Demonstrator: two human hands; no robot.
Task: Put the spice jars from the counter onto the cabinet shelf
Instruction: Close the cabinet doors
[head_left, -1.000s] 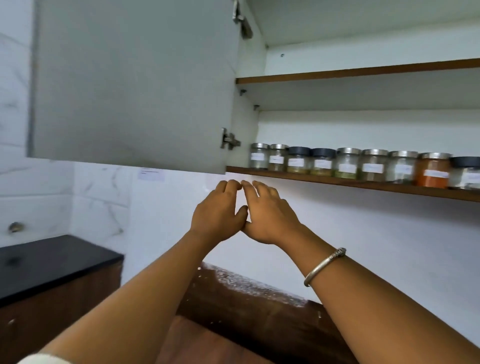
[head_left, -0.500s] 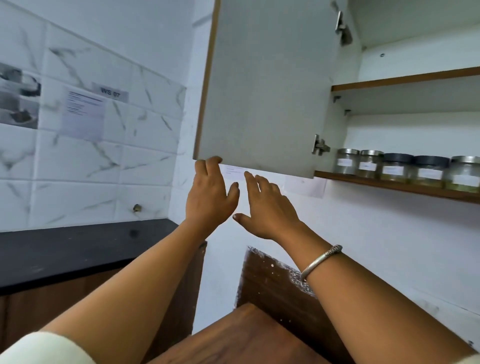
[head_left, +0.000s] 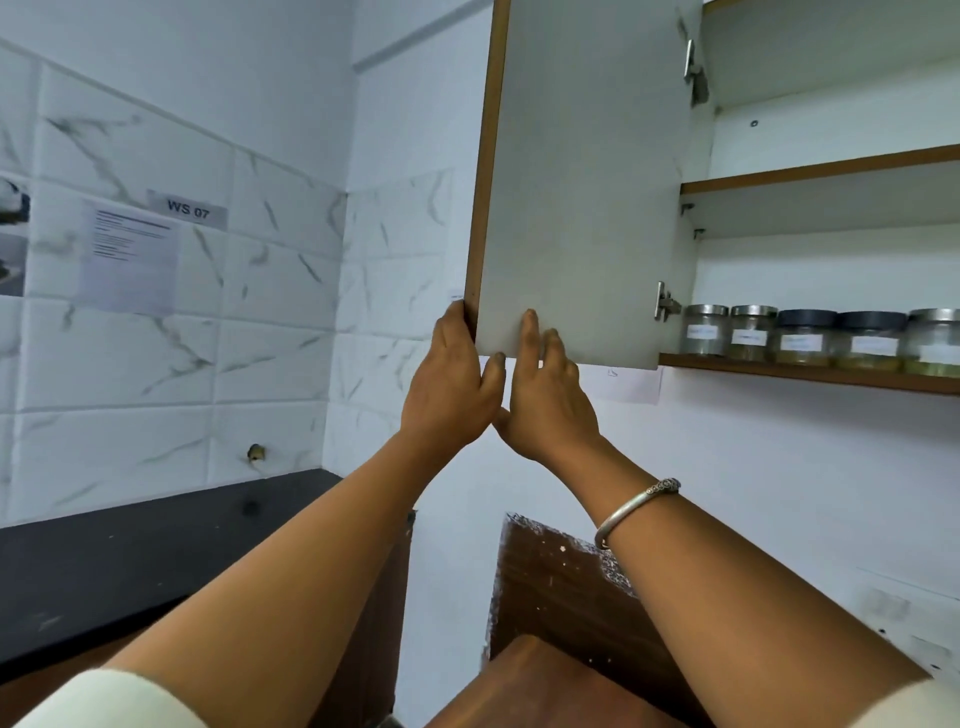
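My left hand (head_left: 452, 379) grips the lower free corner of the open cabinet door (head_left: 582, 182), just above the middle of my view. Its fingers curl round the brown outer edge and the thumb comes up to the bottom edge. My right hand (head_left: 545, 400) is right beside it, fingers straight and flat against the door's pale inner face at its bottom edge, holding nothing. A silver bangle (head_left: 636, 506) circles that wrist.

The spice jars (head_left: 805, 338) stand in a row on the cabinet shelf (head_left: 779, 370) at 3 o'clock, just right of the lower hinge (head_left: 665, 302). Five show: two with steel lids, two with dark lids, then another steel one cut by the frame edge. Each has a white label I cannot read.

A black counter (head_left: 130, 561) lies at 8 o'clock below the marbled wall tiles (head_left: 270, 364), where a printed sheet (head_left: 130, 260) and a "WS 07" tag (head_left: 188, 209) hang between 9 and 10 o'clock.
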